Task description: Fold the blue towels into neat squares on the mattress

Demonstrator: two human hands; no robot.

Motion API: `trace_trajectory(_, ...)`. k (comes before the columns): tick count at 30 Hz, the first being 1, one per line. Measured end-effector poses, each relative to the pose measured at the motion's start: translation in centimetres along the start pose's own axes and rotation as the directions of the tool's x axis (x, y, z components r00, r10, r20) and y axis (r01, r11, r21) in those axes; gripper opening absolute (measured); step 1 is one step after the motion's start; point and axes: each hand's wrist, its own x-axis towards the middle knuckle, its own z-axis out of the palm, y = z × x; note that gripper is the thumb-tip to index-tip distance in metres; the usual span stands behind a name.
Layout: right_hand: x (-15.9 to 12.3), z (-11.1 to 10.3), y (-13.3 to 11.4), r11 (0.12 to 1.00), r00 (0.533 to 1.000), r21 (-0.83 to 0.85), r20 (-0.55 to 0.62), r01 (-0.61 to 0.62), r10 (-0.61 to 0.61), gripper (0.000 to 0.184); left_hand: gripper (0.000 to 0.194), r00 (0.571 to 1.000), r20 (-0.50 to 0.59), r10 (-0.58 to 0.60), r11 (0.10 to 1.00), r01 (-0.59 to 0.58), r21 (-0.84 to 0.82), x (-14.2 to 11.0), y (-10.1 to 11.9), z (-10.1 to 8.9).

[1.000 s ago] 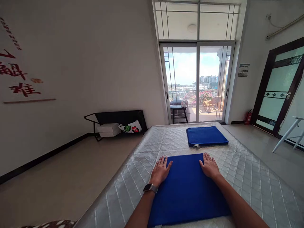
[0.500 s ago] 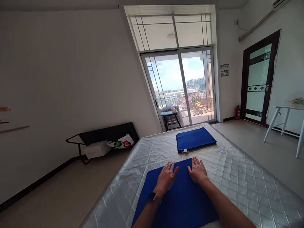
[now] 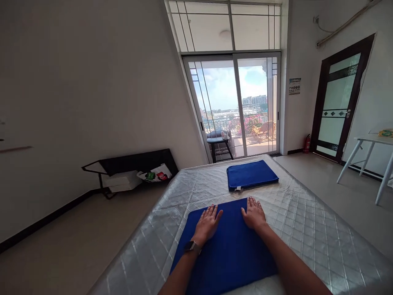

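Observation:
A blue fabric piece (image 3: 229, 250) lies flat on the silvery quilted mattress (image 3: 310, 241) in front of me. My left hand (image 3: 207, 223) rests palm down near its far left part, fingers stretched out and thumb apart, with a dark watch (image 3: 192, 246) on the wrist. Flat on the far right part lies my right hand (image 3: 254, 213), its fingers also extended. Neither hand grips anything. Beyond them is a folded blue cloth stack (image 3: 252, 174) with a small white label at its near left corner.
Left of the mattress, a black-framed bench (image 3: 138, 162) stands by the wall with white boxes (image 3: 121, 182) and a printed bag (image 3: 158, 175). A sliding glass door (image 3: 221, 106) is ahead. At right are a white table (image 3: 373, 141), a dark-framed door (image 3: 342, 98) and a fire extinguisher (image 3: 307, 144).
My left hand has slid a little to the left across the blue fabric. The right hand stays at nearly the same place on it. The camera view has shifted slightly.

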Motion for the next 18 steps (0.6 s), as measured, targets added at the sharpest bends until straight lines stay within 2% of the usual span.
trace_trajectory(3, 0.0, -0.2, 0.0, 1.0, 1.0, -0.026, 0.02, -0.002, 0.002, 0.071, 0.06, 0.99, 0.045, -0.133, 0.991, 0.133, -0.013, -2.0, -4.8, 0.1)
trace_trajectory(6, 0.1, -0.1, 0.1, 0.999, 1.0, -0.055, 0.017, -0.001, 0.002, 0.071, 0.066, 0.964, 0.024, -0.263, 0.962, 0.264, -0.067, -3.3, -7.3, 0.4)
trace_trajectory(10, 0.3, 0.1, 0.3, 0.994, 1.0, -0.113, 0.013, 0.003, -0.002, 0.071, 0.071, 0.955, -0.002, -0.296, 0.949, 0.294, -0.115, -3.8, -7.3, 0.4)
trace_trajectory(18, -0.1, -0.1, 0.5, 0.975, 0.999, -0.221, 0.035, 0.027, -0.02, 0.069, 0.074, 0.942, 0.042, -0.333, 0.923, 0.334, -0.189, -4.0, -5.5, -1.7)
